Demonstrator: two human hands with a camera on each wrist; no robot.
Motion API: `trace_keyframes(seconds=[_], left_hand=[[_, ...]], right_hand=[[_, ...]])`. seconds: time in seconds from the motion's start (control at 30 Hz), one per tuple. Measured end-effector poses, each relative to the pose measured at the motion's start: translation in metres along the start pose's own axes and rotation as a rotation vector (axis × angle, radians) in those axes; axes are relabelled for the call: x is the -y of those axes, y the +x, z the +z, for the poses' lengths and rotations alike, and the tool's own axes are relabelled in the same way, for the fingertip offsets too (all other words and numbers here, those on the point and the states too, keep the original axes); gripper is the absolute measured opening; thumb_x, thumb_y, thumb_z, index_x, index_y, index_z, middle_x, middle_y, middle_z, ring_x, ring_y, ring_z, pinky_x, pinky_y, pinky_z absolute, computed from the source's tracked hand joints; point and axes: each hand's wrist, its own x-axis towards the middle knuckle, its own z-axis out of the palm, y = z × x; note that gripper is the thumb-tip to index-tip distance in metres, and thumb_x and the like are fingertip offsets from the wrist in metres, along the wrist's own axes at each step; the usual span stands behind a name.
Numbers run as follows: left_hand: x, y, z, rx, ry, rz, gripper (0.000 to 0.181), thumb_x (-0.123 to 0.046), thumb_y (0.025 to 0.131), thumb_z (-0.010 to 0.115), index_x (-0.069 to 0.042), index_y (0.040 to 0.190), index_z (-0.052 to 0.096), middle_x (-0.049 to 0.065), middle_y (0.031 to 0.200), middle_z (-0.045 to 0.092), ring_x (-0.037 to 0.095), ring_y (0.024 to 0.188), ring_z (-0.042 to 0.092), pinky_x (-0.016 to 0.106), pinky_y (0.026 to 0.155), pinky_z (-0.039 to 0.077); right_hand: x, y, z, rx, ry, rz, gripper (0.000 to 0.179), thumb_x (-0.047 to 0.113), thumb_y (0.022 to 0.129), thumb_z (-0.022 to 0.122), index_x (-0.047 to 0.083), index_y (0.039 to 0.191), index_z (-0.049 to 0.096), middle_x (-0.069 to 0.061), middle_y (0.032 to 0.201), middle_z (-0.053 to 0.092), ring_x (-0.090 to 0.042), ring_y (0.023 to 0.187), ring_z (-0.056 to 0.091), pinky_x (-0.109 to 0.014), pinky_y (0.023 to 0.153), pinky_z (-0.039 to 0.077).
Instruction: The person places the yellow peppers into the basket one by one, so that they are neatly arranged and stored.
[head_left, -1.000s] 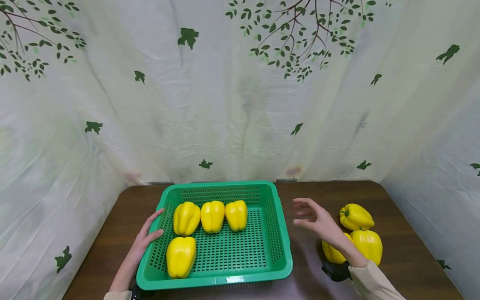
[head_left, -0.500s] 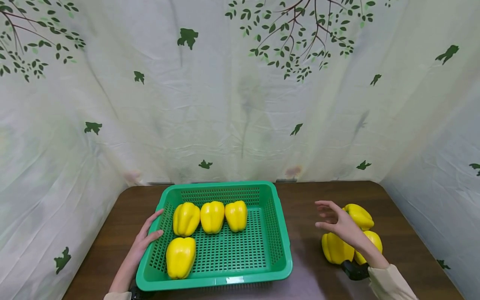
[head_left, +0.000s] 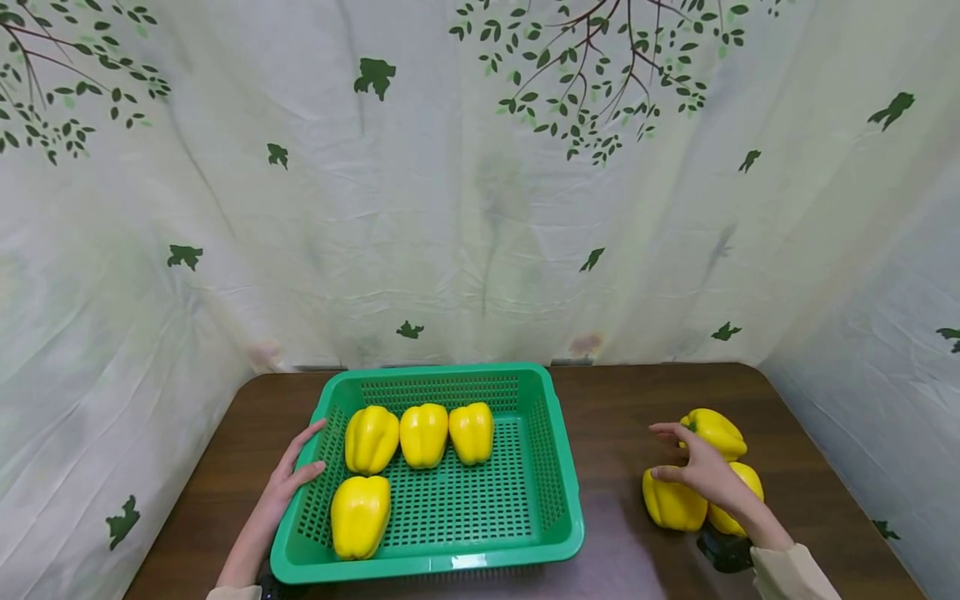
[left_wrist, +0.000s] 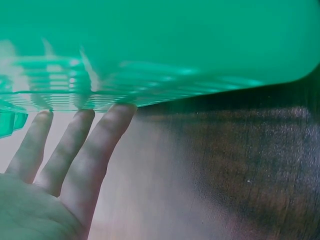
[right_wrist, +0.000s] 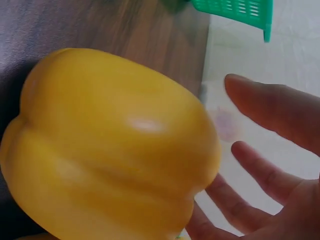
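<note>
My left hand (head_left: 283,483) rests on the left rim of a green plastic basket (head_left: 558,467), thumb and index finger over the edge. In the left wrist view, several straight fingers (left_wrist: 90,155) touch the basket's outer slotted wall from below. My right hand (head_left: 701,468) is above three yellow bell peppers on the table's right side, thumb and fingers spread apart with nothing between them. Nearest to it is the front-left bell pepper (head_left: 673,500). Another bell pepper (head_left: 716,433) lies behind, and the third bell pepper (head_left: 738,492) is partly hidden under the hand.
Inside the basket, three yellow bell peppers (head_left: 423,436) line up along the back, and one bell pepper (head_left: 361,518) stands at the front left. Everything is on a dark wooden table (head_left: 615,392). A leaf-printed cloth (head_left: 480,208) hangs behind and at both sides.
My right hand has moved right from beside the basket to above the loose bell peppers, and has lowered a little. The left hand and the basket stay put.
</note>
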Motion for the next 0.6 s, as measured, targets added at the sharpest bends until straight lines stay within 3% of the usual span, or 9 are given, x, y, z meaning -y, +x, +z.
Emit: trace_keyframes(seconds=[0.6], left_hand=[[0.0,0.0,-0.001,0.006,-0.009,-0.023,0.05,-0.015,0.103,0.038,-0.018,0.15,0.022,0.023,0.15,0.011,0.0,0.104,0.049,0.029,0.079,0.051]], right_hand=[[-0.004,0.003,0.013,-0.017,-0.022,-0.025,0.062,0.0,0.078,0.074,-0.004,0.133,0.045,-0.03,0.13,0.046,-0.045,0.107,0.054,-0.051,0.083,0.049]])
